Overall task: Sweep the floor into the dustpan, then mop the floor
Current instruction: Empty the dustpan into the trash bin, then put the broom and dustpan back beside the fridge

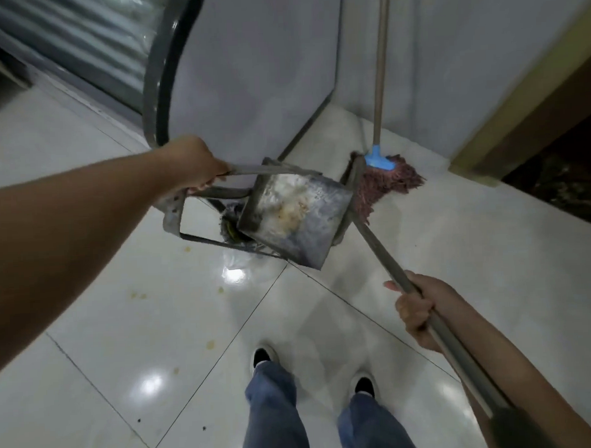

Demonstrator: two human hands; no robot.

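The dustpan (pixel 294 217) hung clear of the floor (pixel 456 251), tipped so its stained metal face showed, and its bent strap handle ran back into the left hand (pixel 198 167), whose fingers were curled tight round the strap's near end. Just under the pan, on the far side from that grip, a dark bundle with a yellow band peeked out; it was too hidden to name.

The right hand (pixel 419 308) was wrapped firmly round a grey pole (pixel 382 254), thumb out along it. From that grip the pole ran up and away, passing behind the pan's right edge; its lower end was hidden there, so I could not tell what it carried.

Beyond the pan, further from both hands, a mop (pixel 386 180) leaned against the wall (pixel 449 67), its reddish strands spread on the tiles under a blue clamp.

Nearer the person, below the left grip, yellowish spots (pixel 210 344) and dark specks marked the glossy tiles. Jeans (pixel 277 412) and black shoes stood between the two arms.
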